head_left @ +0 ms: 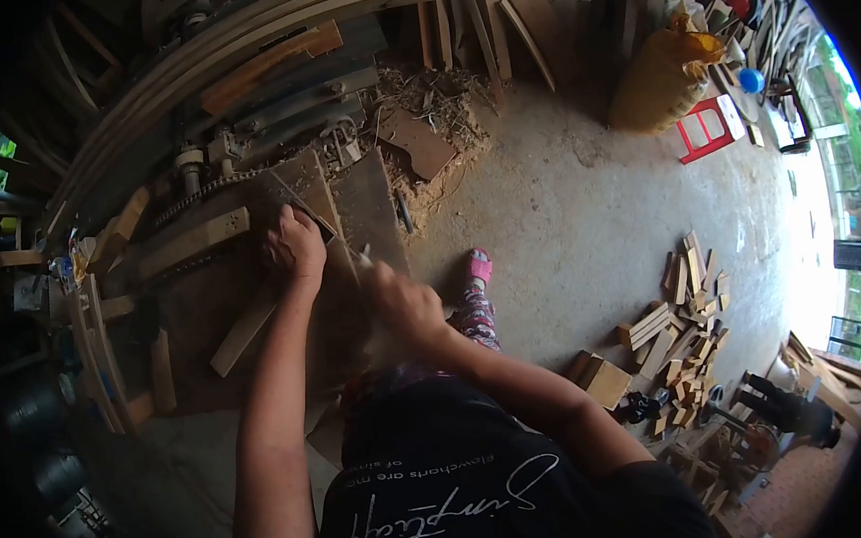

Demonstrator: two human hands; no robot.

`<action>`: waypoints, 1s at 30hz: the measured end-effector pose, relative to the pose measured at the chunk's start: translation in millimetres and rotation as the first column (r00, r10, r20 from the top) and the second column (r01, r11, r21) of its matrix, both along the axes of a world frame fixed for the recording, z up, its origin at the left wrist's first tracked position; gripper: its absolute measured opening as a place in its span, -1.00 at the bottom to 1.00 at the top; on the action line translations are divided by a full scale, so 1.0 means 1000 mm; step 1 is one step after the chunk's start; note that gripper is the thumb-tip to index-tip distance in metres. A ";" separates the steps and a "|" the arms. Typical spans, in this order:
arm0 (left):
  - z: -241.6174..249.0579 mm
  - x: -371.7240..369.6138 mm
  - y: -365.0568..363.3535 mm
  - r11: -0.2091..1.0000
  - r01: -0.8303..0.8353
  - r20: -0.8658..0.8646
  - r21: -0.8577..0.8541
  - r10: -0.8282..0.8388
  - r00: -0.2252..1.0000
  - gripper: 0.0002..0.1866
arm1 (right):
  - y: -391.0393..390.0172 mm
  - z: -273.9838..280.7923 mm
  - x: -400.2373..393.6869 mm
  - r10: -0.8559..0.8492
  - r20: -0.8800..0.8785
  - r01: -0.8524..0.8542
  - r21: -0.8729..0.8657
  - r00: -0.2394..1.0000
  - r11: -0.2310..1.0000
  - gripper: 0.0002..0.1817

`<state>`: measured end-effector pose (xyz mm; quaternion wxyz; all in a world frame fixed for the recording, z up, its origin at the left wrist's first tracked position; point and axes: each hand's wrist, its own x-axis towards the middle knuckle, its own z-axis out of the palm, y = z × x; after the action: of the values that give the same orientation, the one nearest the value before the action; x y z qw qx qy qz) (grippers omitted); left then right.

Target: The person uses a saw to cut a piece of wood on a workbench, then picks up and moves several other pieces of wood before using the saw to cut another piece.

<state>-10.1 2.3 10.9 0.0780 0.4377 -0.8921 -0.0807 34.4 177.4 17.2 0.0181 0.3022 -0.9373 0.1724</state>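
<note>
My left hand (298,242) is closed at the edge of the dark machine bench, its fingers curled beside a thin wooden strip (311,212). What those fingers hold is hidden. My right hand (405,304), blurred by motion, is curled just to the right and lower. A small whitish tip (365,257) shows at its fingers, too smeared to name. Left of my left hand lies a thick wooden block (196,244) with small holes in its end. A flat wooden piece (243,339) rests below that hand.
Beyond the hands are a chain (203,195) and metal machine parts (341,142). Wood shavings (441,103) surround a brown board (414,143). On the floor to the right are a pile of wood offcuts (688,353), a yellow sack (659,82) and a red stool (708,130).
</note>
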 end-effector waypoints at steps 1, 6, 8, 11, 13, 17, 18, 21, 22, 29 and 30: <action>-0.003 -0.002 -0.001 1.000 -0.004 -0.004 0.006 0.004 1.000 -0.79 | 0.010 -0.001 0.005 -0.038 0.168 0.018 0.119 0.985 0.993 -0.92; 0.001 0.002 -0.001 0.999 0.020 0.009 0.025 -0.020 1.000 -0.78 | -0.026 -0.016 -0.018 0.023 0.007 -0.023 -0.032 1.000 0.999 -0.91; 0.007 0.003 0.003 1.000 0.002 0.014 0.021 -0.003 1.000 -0.78 | -0.038 -0.015 -0.023 0.003 -0.041 0.002 0.133 0.999 0.991 -0.92; 0.007 0.000 0.003 1.000 -0.015 0.013 0.010 0.015 1.000 -0.78 | 0.007 0.000 0.004 0.002 0.083 -0.009 0.088 0.997 0.996 -0.94; 0.005 -0.001 0.005 0.999 -0.036 0.021 0.004 0.036 0.999 -0.78 | 0.007 0.001 0.003 -0.008 0.086 -0.002 0.118 0.996 0.993 -0.95; 0.005 -0.001 0.002 0.999 -0.026 0.053 0.032 0.025 0.998 -0.77 | -0.034 -0.012 -0.020 0.006 -0.009 -0.006 0.025 1.000 1.000 -0.97; 0.007 -0.002 0.000 0.995 -0.045 0.085 0.085 0.038 0.996 -0.77 | -0.043 -0.010 -0.025 0.003 0.067 -0.012 0.125 0.998 0.992 -0.96; 0.006 0.000 0.004 0.999 -0.034 0.018 0.027 0.033 0.999 -0.78 | -0.006 0.002 -0.008 0.003 0.123 -0.007 0.029 0.992 1.000 -0.94; 0.003 -0.002 0.003 0.999 -0.035 0.016 0.034 0.034 0.999 -0.78 | 0.005 0.004 0.002 -0.002 0.133 0.003 -0.010 0.991 1.000 -0.92; 0.007 -0.001 0.001 0.998 -0.030 0.035 0.057 0.028 0.999 -0.79 | -0.033 -0.009 -0.021 -0.006 0.030 0.004 0.068 1.000 0.998 -0.94; 0.009 -0.002 0.002 0.995 -0.048 0.051 0.091 0.043 0.998 -0.79 | -0.034 -0.008 -0.023 0.010 0.088 -0.014 0.042 0.996 0.999 -0.94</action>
<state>-12.1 4.1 19.8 0.0377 0.4630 -0.8788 -0.1091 11.5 142.9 9.0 -0.0308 0.3003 -0.9389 0.1656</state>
